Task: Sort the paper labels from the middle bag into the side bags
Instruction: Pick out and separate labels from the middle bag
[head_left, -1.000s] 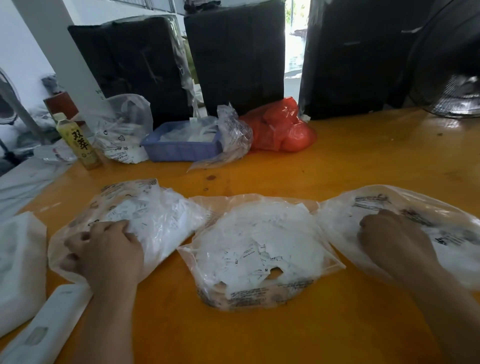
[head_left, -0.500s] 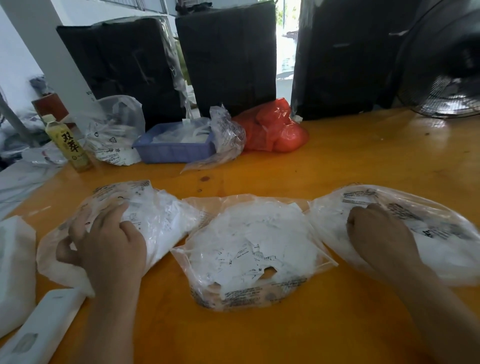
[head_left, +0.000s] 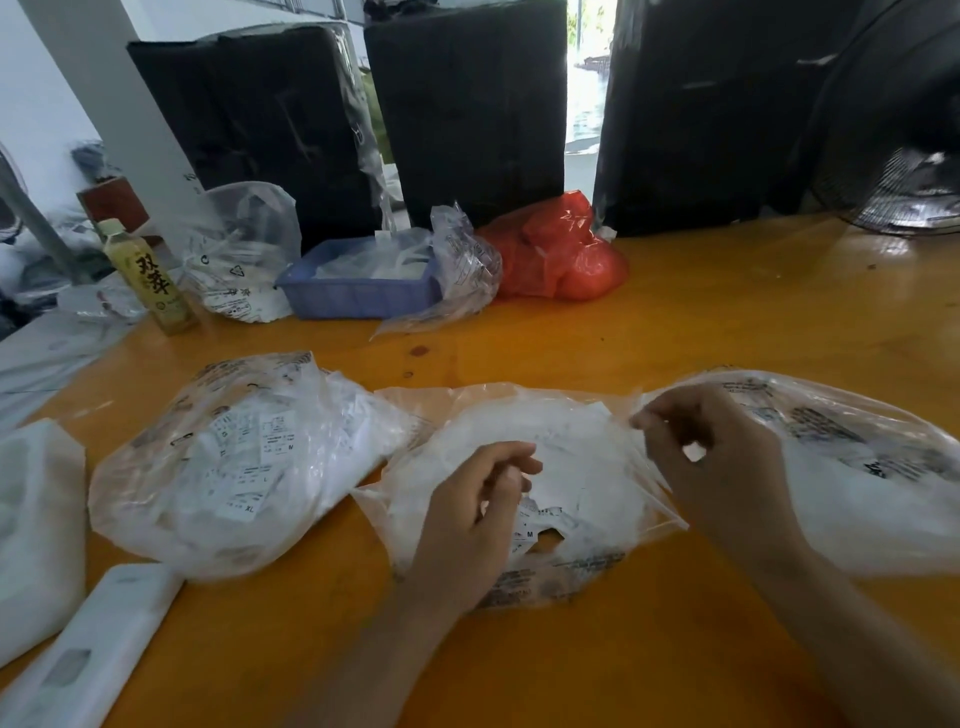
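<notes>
Surface: an orange wooden table (head_left: 675, 332) carried three clear plastic bags in a row near the person.
Middle bag (head_left: 587, 499): lay flat between the two side bags, its printed edge toward the person; it held a loose pile of white paper labels (head_left: 566, 467), one marked "M" visible near the front.
Left bag (head_left: 228, 467): lay just beside the middle bag, filled with white labels; size marks "M", "L" and "XL" were legible through the plastic.
Right bag (head_left: 857, 467): lay just beside the middle bag on the other side, partly behind the right wrist, with black print on its upper face.
Left hand (head_left: 467, 519): was over the near part of the middle bag, fingers curled loosely inward; whether it gripped a label or the plastic could not be told.
Right hand (head_left: 711, 457): was at the right edge of the middle bag, fingers curled; the fingertips (head_left: 644, 421) pinched the thin plastic there and drew it up into creases.
Far side of table: a blue plastic tray (head_left: 358, 296) with a clear bag spilling over it, a red plastic bag (head_left: 561, 254) just beside it, a yellow-labelled drink bottle (head_left: 150, 280) upright at the left, and a further clear bag (head_left: 244, 254) between bottle and tray.
Near left: white foam-like packages (head_left: 36, 525) lay at the table edge.
Background: black wrapped bundles (head_left: 467, 104) stood behind the table.
</notes>
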